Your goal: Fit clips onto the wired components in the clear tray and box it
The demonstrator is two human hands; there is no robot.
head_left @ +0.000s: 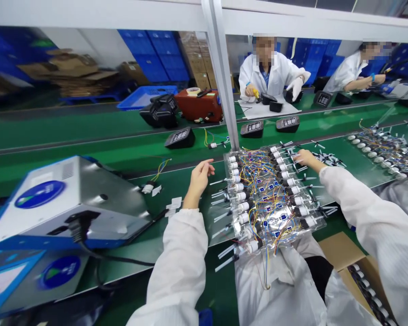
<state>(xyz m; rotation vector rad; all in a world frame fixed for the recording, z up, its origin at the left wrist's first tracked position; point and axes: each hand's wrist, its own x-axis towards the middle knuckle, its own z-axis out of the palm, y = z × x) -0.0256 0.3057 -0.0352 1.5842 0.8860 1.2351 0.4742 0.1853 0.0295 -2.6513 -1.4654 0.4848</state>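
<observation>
A transparent plastic tray [321, 226] holds two rows of white cylindrical parts with black ends, joined to small blue boards by coloured wires [254, 181]. Pale strips stick out past both sides. My left hand [200, 177] hovers left of the tray, its fingers loosely bent and slightly apart, with nothing visible in them. Beyond the tray's right row, my right hand [307, 158] reaches down with fingers together beside a pile of small black-and-white pieces [329, 158]. Its fingertips are at such pieces; what they pinch is too small to make out.
At left stand metal-cased machines [112, 203] with a black power cable [122, 259]. A metal post [220, 72] rises behind the tray. Black display units [180, 137] sit on the green belt. Another wired tray [387, 154] lies right; an open carton [343, 253] is below. Co-workers sit opposite.
</observation>
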